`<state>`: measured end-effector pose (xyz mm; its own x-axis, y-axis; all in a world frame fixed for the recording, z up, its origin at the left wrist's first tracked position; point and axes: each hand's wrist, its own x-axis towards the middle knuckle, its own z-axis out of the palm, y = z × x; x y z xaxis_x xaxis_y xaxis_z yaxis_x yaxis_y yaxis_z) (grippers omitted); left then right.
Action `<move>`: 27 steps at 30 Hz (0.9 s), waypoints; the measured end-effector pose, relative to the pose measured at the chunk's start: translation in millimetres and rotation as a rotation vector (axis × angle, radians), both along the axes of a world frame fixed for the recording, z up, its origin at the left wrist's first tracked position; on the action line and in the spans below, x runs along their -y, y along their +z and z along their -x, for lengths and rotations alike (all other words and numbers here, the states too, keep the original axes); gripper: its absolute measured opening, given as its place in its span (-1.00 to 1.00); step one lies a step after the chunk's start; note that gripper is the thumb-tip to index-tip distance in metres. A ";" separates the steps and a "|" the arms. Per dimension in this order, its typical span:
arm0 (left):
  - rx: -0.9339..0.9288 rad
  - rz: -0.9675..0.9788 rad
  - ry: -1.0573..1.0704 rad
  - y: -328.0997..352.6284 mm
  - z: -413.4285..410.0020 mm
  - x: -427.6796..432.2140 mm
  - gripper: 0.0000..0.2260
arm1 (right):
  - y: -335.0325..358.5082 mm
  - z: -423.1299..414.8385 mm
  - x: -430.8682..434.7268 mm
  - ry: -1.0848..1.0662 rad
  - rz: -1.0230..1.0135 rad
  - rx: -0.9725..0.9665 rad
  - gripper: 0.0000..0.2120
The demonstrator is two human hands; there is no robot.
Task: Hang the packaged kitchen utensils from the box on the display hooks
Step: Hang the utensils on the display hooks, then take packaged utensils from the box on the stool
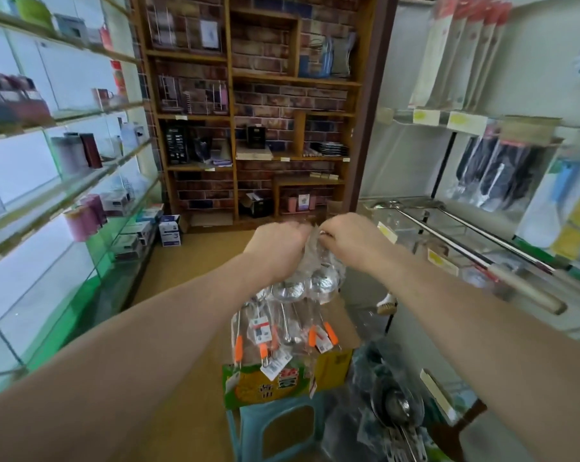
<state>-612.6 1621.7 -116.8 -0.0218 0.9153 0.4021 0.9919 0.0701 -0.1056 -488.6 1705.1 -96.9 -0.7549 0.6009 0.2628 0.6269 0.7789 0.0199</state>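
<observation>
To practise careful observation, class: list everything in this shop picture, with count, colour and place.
Clear-packed steel ladles: at least two, silver, held above the box by both hands.
Orange-handled packed utensils: several, standing in the box.
Cardboard box: one, yellow-green, on the stool.
Plastic stool: one, teal, on the floor.
Dark packed utensils: several, black, hanging at right.
Wooden shelf unit: one, brown, ahead.
Left hand: one, gripping the packaging's top.
Right hand: one, gripping beside it.
</observation>
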 end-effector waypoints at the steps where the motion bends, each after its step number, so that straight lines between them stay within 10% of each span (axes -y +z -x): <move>1: -0.024 -0.006 0.007 -7.7 4.8 -11.4 -0.86 | -7.4 4.1 -13.1 0.022 -0.006 0.005 -0.76; 10: -0.089 0.105 0.107 -73.4 38.7 -108.7 -0.74 | -94.1 39.2 -124.9 0.234 -0.141 -0.033 -0.96; 18: -0.208 0.129 -0.027 -141.3 53.0 -146.2 -0.59 | -180.4 38.9 -162.4 0.302 -0.090 0.019 -0.60; 27: -0.173 0.354 -0.172 -215.8 23.5 -117.3 -0.65 | -261.7 8.8 -139.6 0.379 -0.017 0.015 -0.71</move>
<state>-636.2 1739.0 -332.6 0.1836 0.9819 0.0468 0.9514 -0.1655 -0.2596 -497.3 1844.7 -358.6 -0.9267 0.2738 0.2574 0.2937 0.9550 0.0419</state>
